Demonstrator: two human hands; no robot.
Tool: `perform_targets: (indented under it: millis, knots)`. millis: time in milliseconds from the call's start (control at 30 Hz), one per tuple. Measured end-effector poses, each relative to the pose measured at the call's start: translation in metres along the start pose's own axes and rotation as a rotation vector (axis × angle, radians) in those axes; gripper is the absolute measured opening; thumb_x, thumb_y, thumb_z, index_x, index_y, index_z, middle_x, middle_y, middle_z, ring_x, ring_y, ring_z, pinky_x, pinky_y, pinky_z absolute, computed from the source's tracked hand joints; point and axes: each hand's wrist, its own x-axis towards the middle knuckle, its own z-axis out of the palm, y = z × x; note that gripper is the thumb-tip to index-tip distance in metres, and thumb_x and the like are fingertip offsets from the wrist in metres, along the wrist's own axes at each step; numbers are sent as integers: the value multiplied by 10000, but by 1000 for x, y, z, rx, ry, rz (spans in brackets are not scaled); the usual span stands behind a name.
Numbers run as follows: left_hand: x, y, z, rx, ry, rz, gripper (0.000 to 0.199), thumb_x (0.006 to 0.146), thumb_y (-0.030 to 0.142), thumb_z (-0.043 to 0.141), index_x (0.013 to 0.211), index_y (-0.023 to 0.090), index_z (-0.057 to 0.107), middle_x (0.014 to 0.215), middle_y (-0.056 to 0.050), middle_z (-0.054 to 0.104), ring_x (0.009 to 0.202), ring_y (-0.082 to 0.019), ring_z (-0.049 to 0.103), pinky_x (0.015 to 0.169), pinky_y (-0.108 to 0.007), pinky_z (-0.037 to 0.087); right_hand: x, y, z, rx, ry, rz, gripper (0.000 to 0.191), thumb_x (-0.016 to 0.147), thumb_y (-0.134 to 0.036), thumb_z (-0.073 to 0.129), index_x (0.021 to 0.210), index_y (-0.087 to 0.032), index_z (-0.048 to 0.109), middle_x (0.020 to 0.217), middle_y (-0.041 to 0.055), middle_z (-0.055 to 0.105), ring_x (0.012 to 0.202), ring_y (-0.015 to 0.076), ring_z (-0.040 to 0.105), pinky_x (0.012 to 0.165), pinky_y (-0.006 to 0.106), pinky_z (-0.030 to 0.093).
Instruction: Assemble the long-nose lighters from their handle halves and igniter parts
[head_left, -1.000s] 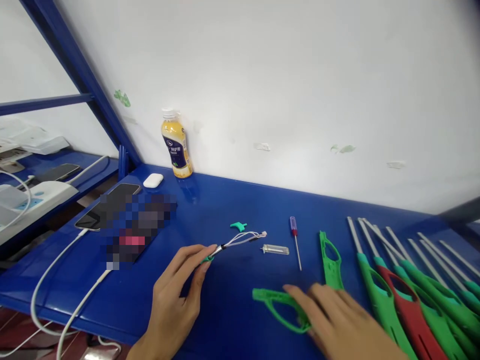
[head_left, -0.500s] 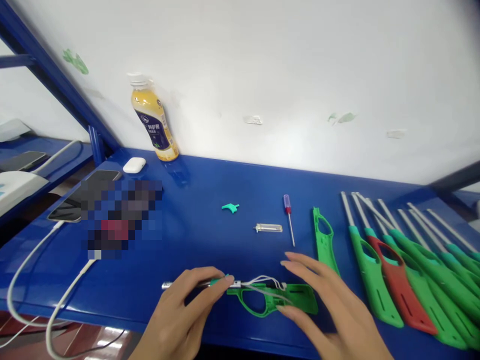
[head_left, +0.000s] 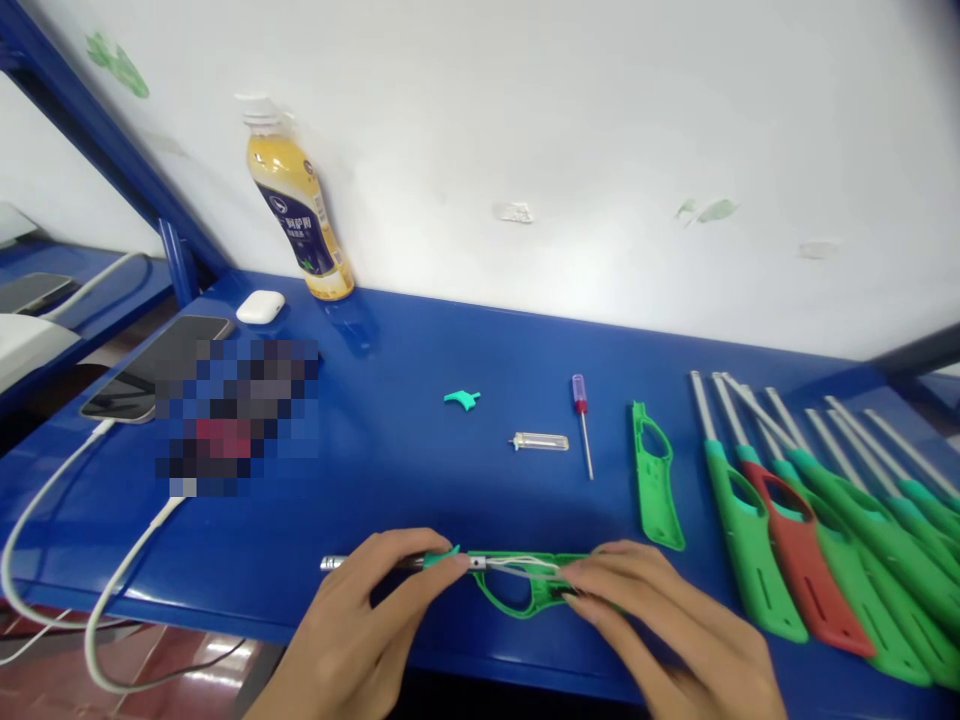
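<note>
Pinching one metal tube at its teal collar, your left hand has a closed grip. Your right hand bunches fingers at the wires; can't tell if that grip is on them or the near half-shell. Counts: two half-shells, one teal trigger, one clear tank, one screwdriver, one red lighter, several overlapping green lighters. Tube's shiny, at the near half-shell's left end, pale wires running right. Surface glossy blue, white wall behind.
</note>
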Motion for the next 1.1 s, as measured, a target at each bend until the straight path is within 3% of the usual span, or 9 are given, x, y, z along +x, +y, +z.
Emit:
perform_targets:
  millis: [133, 233, 300, 400, 633, 833, 967, 1100]
  knots:
    - [-2, 3, -2, -40, -21, -6, 441, 1024, 24, 433, 1336, 273, 623, 1229, -40, 599, 1079, -80, 640, 924, -176, 532, -3, -4, 2, -111, -40, 27, 216, 1028, -232, 558, 1191, -240, 700, 1162, 45, 718, 1009, 125, 721, 868, 208, 610]
    - [-4, 6, -6, -29, -28, -12, 490, 1005, 2, 426, 1356, 289, 612, 1245, -42, 592, 1113, -91, 634, 932, -185, 540, 1, -9, 1, -198, -1, -28, 244, 998, -273, 619, 1227, -242, 697, 1300, 56, 682, 1169, 173, 677, 1026, 310, 563]
    - [-5, 8, -9, -6, -26, 1, 474, 1009, 28, 436, 1356, 295, 617, 1251, -44, 599, 1114, -102, 641, 924, -193, 552, 9, -14, -1, -220, 7, -120, 240, 981, -259, 646, 1211, -241, 709, 1306, 36, 698, 1241, 192, 648, 1137, 367, 485]
    - [-7, 8, -11, 11, -33, 14, 436, 1027, 76, 447, 1360, 299, 619, 1250, -44, 619, 1085, -107, 666, 882, -186, 572, 25, -19, -3, -200, -25, -193, 186, 993, -229, 634, 1149, -254, 733, 1180, -32, 765, 1145, 133, 703, 1191, 308, 418]
    - [-6, 10, -12, -105, -38, 15, 514, 986, -4, 447, 1399, 266, 592, 1283, -59, 625, 1101, -108, 674, 884, -169, 576, 35, -18, 1, -22, -76, -174, 251, 1004, -86, 534, 1074, -210, 740, 993, -31, 782, 856, 76, 742, 1103, 267, 481]
    - [4, 14, -14, -238, -46, -10, 549, 958, -40, 438, 1400, 248, 592, 1240, -60, 655, 1042, -108, 696, 826, -155, 591, 32, -21, 5, 17, -88, -129, 274, 976, -44, 533, 1073, -196, 738, 970, 9, 763, 832, 113, 721, 910, 271, 581]
    - [6, 16, -14, -299, -80, -31, 551, 969, -36, 429, 1413, 257, 572, 1220, -51, 671, 1002, -95, 706, 808, -147, 598, 35, -23, 4, 44, -152, -122, 237, 1015, -105, 523, 1054, -197, 737, 958, 16, 759, 826, 125, 697, 819, 269, 597]
    - [9, 22, -14, -338, -109, -51, 572, 973, -37, 410, 1438, 268, 546, 1207, -37, 681, 953, -77, 709, 786, -131, 598, 35, -24, 5, 68, -131, -73, 209, 1026, -160, 536, 968, -206, 732, 897, 15, 740, 764, 124, 660, 702, 249, 578]
